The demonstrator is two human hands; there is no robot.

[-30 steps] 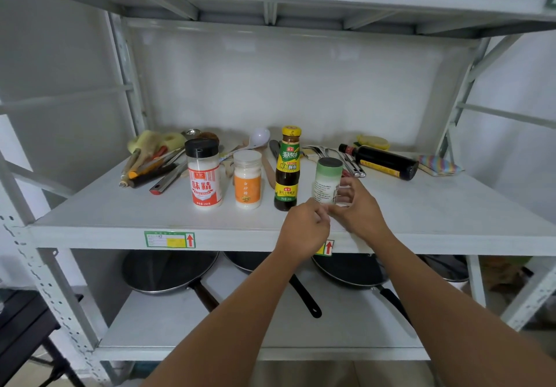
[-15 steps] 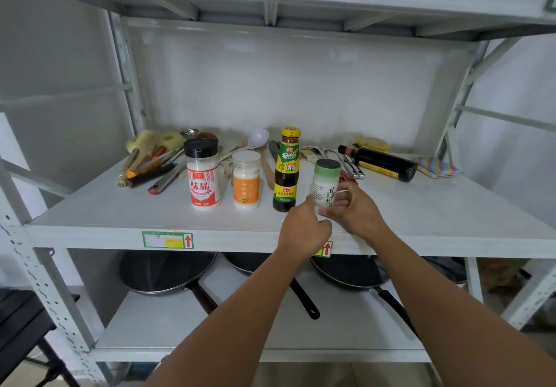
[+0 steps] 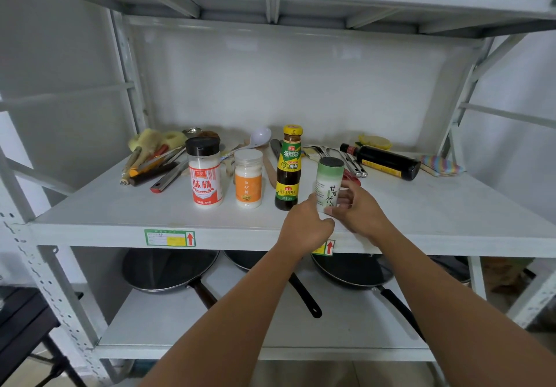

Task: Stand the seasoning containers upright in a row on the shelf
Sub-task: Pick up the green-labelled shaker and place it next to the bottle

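Note:
Three containers stand upright in a row on the white shelf (image 3: 120,212): a red-labelled jar with a black cap (image 3: 205,171), a small orange-labelled jar (image 3: 248,178) and a dark sauce bottle with a green label (image 3: 288,167). Right of the bottle stands a green-topped salt shaker (image 3: 328,183), upright, its base hidden by my hands. My right hand (image 3: 358,210) grips it from the right and front. My left hand (image 3: 307,224) pinches its lower left side. A dark bottle with a red cap (image 3: 382,161) lies on its side at the back right.
Knives, peelers and other utensils (image 3: 153,161) lie piled at the back left. A white ladle (image 3: 255,140), spoons (image 3: 346,158), a yellow item (image 3: 374,141) and a striped cloth (image 3: 439,165) lie along the back. Pans (image 3: 168,272) sit on the lower shelf.
The shaker has turned in my hands so its printed label now faces me. Both hands stayed on it, close to the sauce bottle.

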